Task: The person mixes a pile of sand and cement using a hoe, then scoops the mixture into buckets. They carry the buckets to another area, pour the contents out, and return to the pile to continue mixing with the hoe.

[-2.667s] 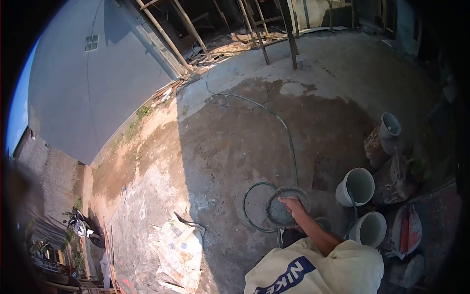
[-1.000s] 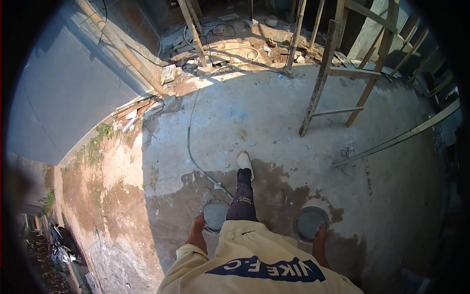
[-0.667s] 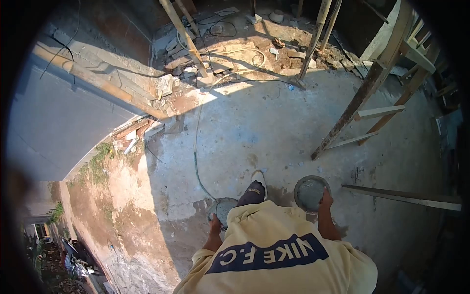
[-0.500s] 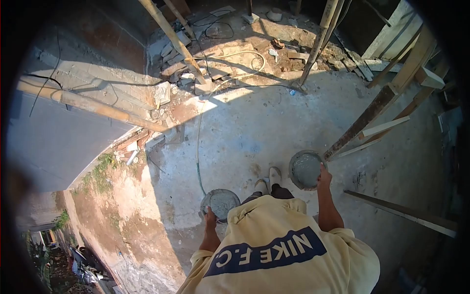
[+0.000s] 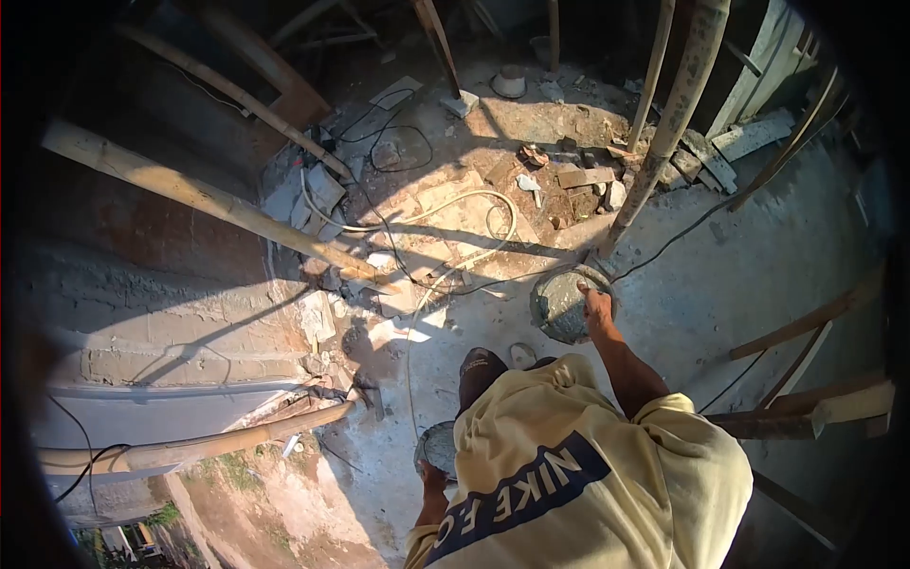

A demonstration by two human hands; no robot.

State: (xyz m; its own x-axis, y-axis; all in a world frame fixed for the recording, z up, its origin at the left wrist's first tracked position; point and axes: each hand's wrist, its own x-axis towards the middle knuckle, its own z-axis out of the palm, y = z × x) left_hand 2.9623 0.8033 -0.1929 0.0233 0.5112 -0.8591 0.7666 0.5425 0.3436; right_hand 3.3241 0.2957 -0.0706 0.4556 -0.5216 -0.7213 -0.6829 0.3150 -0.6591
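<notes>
Two round containers hold wet grey material that looks like mortar. The right one point(image 5: 559, 308) hangs out in front of my body, near the foot of a bamboo pole; my right hand point(image 5: 597, 305) is closed on its rim. Lower down at my left side is the other container point(image 5: 438, 444), partly hidden by my shirt. My left hand point(image 5: 433, 477) grips its near edge. Both arms are apart, one container in each hand.
Bamboo poles point(image 5: 673, 123) rise ahead and at the left point(image 5: 190, 190). A pale hose point(image 5: 455, 202) and a black cable point(image 5: 664, 248) cross the rubble-strewn ground ahead. Wooden props point(image 5: 806, 417) stand at the right. Broken stones point(image 5: 687, 163) lie by the far wall.
The view has moved forward, bringing the rubble, hose and poles nearer. The right container is now farther out from my body, and the left one is more covered by the shirt.
</notes>
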